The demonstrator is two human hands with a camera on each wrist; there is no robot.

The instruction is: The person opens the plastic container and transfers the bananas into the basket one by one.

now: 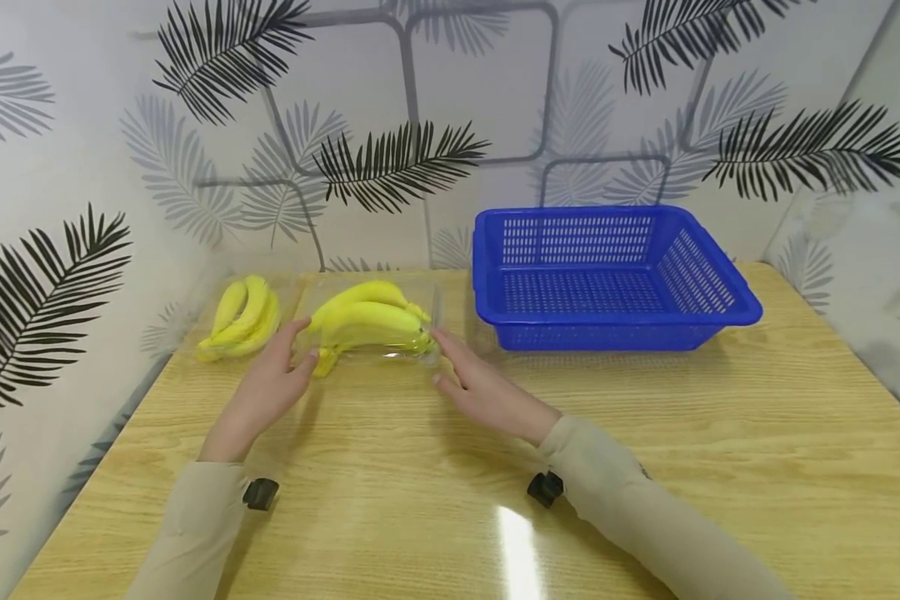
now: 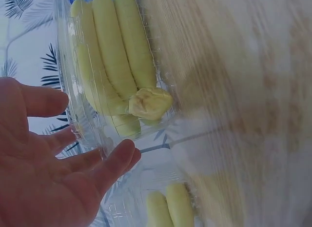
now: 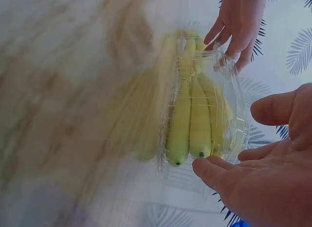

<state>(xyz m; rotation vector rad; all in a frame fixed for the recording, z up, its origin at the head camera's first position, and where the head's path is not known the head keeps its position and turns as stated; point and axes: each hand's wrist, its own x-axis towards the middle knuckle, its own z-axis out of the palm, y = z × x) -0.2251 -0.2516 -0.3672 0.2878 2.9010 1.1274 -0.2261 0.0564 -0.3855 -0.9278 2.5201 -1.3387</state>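
Flanking a clear plastic box from its two ends, the left hand and the right hand both have loosely extended fingers that are not clenched or wrapped round anything. The left fingertips meet the box's left end, with the thumb spread from the fingers; the right fingertips reach its right end and near corner. How firmly either hand presses cannot be told. The thin, glossy box sits left of centre on the table near its far edge, its walls creased with fine ridges and catching bright glints. Inside lies a bunch of bananas, smooth, curved and yellow, with a thick, blunt stem at the left and small dark tips at the right.

Just left of it stands a second clear box holding another yellow bunch. To the right rests a blue plastic basket, rectangular, with sloping walls pierced by rows of slots and a broad, smooth rim. The table has a streaky, pale wood grain and a shiny surface. Behind it, the wall covering carries feathery black and grey leaves. Beige sleeves cover both forearms.
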